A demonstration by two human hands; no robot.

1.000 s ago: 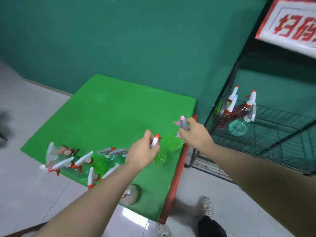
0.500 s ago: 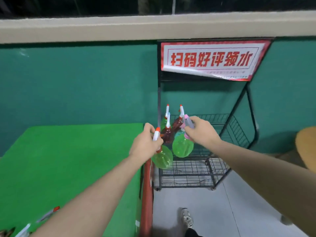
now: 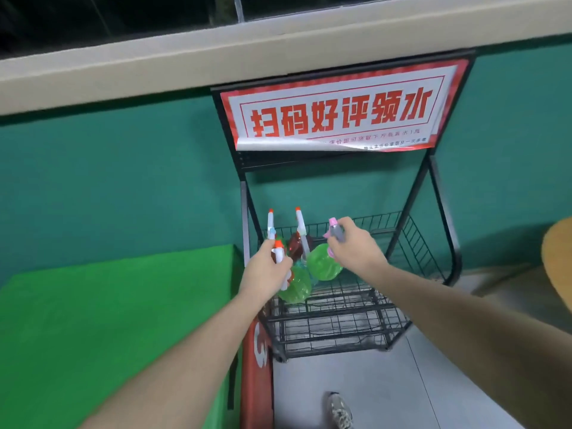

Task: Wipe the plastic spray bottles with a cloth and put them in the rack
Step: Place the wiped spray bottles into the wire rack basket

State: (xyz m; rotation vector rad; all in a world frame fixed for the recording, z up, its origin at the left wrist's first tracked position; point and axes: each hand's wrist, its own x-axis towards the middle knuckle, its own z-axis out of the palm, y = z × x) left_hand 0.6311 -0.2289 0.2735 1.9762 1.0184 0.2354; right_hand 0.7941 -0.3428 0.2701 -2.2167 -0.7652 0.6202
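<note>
while the left hand point(image 3: 267, 270) grips one green spray bottle point(image 3: 295, 287) by its trigger head and the right hand point(image 3: 353, 247) another point(image 3: 323, 266), both hang over the rack point(image 3: 402, 230); placing is underway, and next means lowering them beside the bottles already there.

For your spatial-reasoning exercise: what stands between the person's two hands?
Head view: between the left hand and right hand stand a red-brown spray bottle and the right hand's green bottle.
</note>
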